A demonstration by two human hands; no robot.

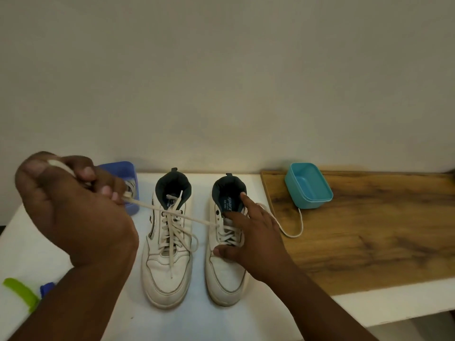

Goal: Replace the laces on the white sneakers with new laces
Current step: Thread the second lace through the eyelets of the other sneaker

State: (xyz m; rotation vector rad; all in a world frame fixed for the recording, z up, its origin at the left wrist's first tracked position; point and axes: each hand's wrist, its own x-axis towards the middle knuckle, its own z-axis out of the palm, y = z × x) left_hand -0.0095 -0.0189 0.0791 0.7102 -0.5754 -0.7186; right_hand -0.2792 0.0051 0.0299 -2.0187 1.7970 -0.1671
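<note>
Head view, lace (172, 214) taut from left hand (73, 203)

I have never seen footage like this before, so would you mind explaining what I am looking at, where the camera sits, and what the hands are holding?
There is no machine here, just a person's two bare hands. The one picture comes from a camera worn on the head, looking forward and down.

On a white table stand two white sneakers. The left hand pinches a lace that runs taut across to the right sneaker. The right hand rests on that sneaker, steadying it. The left sneaker is laced, its ends loose.

Behind the left hand sits a blue box. On a wooden board to the right sits a teal tub, another stretch of lace trailing toward it.
</note>
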